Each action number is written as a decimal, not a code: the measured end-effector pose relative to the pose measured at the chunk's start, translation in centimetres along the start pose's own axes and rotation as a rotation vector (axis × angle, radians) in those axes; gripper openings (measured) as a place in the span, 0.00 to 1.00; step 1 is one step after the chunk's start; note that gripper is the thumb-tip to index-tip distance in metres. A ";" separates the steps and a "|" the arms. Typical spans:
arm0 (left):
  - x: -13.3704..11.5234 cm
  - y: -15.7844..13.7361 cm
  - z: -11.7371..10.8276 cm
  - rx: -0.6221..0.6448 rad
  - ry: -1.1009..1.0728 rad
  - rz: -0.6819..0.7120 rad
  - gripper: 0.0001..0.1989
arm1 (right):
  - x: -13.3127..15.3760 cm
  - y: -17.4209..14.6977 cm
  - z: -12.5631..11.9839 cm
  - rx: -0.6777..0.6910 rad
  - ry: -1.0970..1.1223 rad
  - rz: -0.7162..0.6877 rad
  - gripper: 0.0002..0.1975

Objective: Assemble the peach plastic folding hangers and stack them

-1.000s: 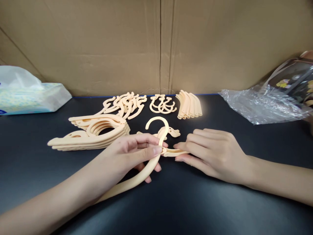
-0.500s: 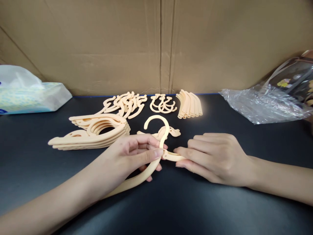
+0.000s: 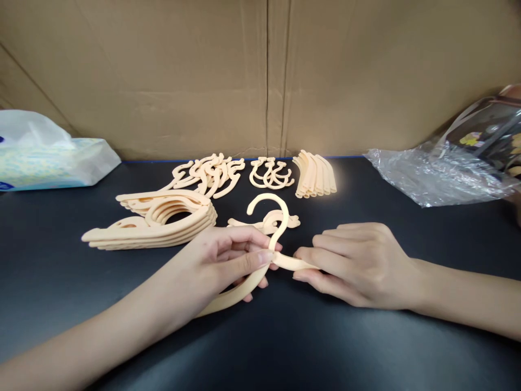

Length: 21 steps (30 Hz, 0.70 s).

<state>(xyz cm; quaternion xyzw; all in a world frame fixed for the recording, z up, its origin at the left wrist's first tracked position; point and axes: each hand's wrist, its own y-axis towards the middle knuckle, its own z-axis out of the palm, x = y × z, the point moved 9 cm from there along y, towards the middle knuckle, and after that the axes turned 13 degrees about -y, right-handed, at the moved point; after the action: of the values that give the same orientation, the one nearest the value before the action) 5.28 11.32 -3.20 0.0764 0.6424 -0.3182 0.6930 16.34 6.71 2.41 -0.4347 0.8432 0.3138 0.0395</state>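
Observation:
A cream plastic clothes hanger (image 3: 284, 217) is held up over the dark table, its hook curving upward to the left. My left hand (image 3: 232, 260) pinches it at the joint below the hook, thumb in front. One long curved arm runs down behind my left wrist. On the other side, my right hand (image 3: 358, 266) grips the short hanger arm (image 3: 290, 263) between thumb and bent fingers; its far end is hidden. Behind my left fingers lie loose hanger parts (image 3: 277, 219), partly covered by the hook.
Stacked hanger pieces (image 3: 134, 236) lie left of my hands. Along the back are piles of curved arms (image 3: 211, 174), hooks (image 3: 271, 174) and straighter tubes (image 3: 315, 174). A tissue pack (image 3: 93, 163) stands left, crumpled clear plastic (image 3: 435, 174) right, and cardboard (image 3: 183, 81) behind.
The hanger's hook has shifted slightly right and turned. The short arm has rotated so its outer face shows rather than its hollow side. Both hands keep their grip.

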 end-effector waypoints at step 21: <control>0.9 0.1 0.4 0.060 0.016 -0.046 0.14 | -0.1 0.0 0.7 0.031 0.146 -0.017 0.14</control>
<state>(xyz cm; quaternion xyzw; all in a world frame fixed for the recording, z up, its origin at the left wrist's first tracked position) 5.66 10.83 -3.98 0.0847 0.6399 -0.3525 0.6776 16.21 7.16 1.90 -0.4631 0.8448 0.2678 -0.0125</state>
